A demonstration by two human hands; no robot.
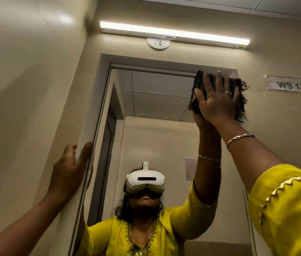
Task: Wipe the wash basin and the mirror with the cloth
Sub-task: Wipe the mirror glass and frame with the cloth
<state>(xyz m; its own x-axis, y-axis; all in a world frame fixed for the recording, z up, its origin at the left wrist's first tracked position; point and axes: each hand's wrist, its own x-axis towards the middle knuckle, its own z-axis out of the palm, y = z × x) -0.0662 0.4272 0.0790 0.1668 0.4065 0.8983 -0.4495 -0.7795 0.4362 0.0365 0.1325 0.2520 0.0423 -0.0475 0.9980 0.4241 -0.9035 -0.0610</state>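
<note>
I see the mirror (155, 100) filling the middle. My left hand (68, 167) rests on its left frame, fingers straight and apart. My right hand (218, 100), fingers flat and spread, presses the dark cloth (243, 106) against the mirror's upper right corner.

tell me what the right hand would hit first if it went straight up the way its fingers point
Most likely the top frame of the mirror, right above the right hand and the cloth it presses flat.

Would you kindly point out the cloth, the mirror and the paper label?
cloth (242, 106): head view, its frayed right edge.
mirror (155, 100): head view, bare upper glass.
label (291, 85): head view, its printed lettering.
</note>
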